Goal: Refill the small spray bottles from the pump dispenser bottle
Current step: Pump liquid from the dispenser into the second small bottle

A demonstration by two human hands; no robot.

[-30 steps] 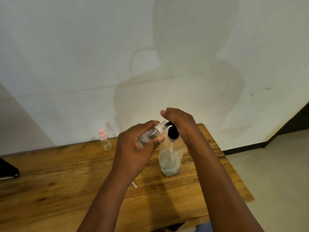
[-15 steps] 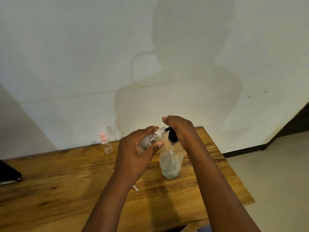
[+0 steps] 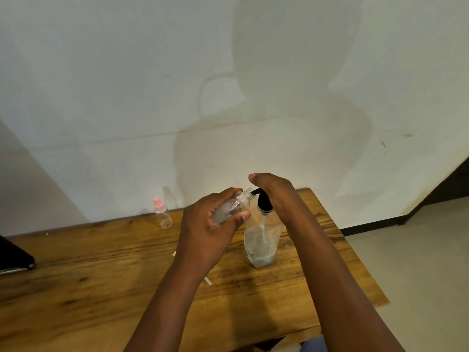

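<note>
**Open spray bottle held to the pump nozzle**

Your left hand [image 3: 210, 229] grasps a small clear spray bottle [image 3: 234, 207], fingers curled over its far side and the thumb pressed against its near side. The bottle is tilted, base down toward your palm and its open threaded neck pointing up and to the right. It has no cap on it. That neck sits right at the tip of the black nozzle of the pump dispenser bottle [image 3: 260, 246]; you cannot tell from this view whether the two touch.

Your right hand [image 3: 275, 193] rests over the top of the black pump head [image 3: 264, 203], palm down, fingers together and bent forward over it, hiding the top of the pump. Whether the fingers wrap the head or only press on it cannot be told.

The pump dispenser bottle stands upright on the wooden worktop [image 3: 101, 275], near its right end, between your two forearms. It is clear-walled, with pale liquid in the bottom and the dip tube showing inside.

A second small spray bottle [image 3: 162, 213], clear with a pink cap, stands upright at the back of the worktop beside the wall [image 3: 127, 85], well to the left of your hands. A thin white piece [image 3: 207, 281] lies on the worktop just beside your left forearm. A dark flat object [image 3: 14, 257] sits at the left edge of the frame.
</note>
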